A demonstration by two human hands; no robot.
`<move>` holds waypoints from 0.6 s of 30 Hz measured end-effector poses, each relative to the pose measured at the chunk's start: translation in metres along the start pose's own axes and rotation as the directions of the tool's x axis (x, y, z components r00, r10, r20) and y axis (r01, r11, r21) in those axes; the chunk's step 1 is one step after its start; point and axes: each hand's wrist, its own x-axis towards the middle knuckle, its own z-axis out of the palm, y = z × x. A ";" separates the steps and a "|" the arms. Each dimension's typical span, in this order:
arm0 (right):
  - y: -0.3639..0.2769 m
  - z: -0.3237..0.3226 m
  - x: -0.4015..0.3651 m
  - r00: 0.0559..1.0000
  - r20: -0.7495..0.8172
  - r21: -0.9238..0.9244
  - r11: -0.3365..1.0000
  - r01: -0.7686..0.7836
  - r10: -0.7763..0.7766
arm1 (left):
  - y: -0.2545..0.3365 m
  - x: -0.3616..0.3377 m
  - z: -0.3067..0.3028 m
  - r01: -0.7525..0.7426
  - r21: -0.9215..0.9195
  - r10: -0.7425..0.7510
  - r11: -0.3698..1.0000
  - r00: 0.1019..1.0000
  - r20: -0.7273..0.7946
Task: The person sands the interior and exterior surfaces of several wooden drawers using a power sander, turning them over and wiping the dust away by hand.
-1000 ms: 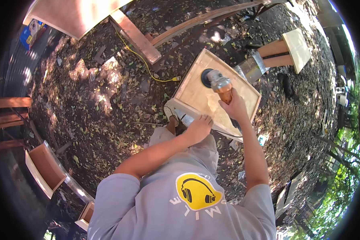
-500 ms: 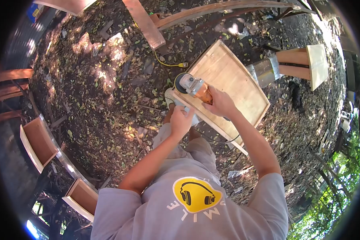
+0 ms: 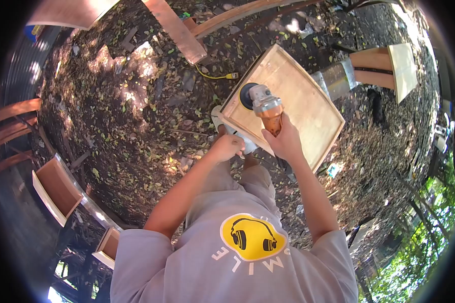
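My right hand (image 3: 286, 141) is wrapped around the orange body of an angle grinder (image 3: 271, 115) with a round disc (image 3: 246, 96) at its head. The disc stands upright along the left rim of a pale wooden panel with raised edges (image 3: 308, 108). Below the panel's near left corner is my left hand (image 3: 227, 148), its fingers curled in; what they hold, if anything, is hidden. Beside those fingers shows a whitish-blue thing (image 3: 249, 145), partly covered by the hand and the panel.
A yellow cord with a plug (image 3: 231, 76) lies on the leaf-strewn ground beyond the panel. Wooden boxes (image 3: 60, 187) line the left side, and another wooden piece (image 3: 402, 73) stands at right. A reddish plank (image 3: 176, 31) juts in from the top.
The grinder has moved right and turned more upright, its disc shifting from the near corner up along the left rim. My left hand has drawn back slightly from the corner.
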 end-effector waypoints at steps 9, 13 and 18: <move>-0.053 0.057 -0.073 1.000 -0.003 0.016 0.999 -0.030 0.030 | 0.022 -0.059 -0.099 0.144 0.060 -0.105 0.988 0.898 -0.427; -0.062 0.074 -0.088 0.992 -0.070 0.041 0.994 -0.099 0.102 | 0.040 -0.063 -0.125 0.045 0.095 0.014 0.994 0.836 -0.549; -0.024 0.068 -0.145 0.938 -0.165 0.116 0.950 -0.290 0.306 | 0.051 -0.045 -0.095 -0.056 0.317 0.201 0.947 0.872 -0.447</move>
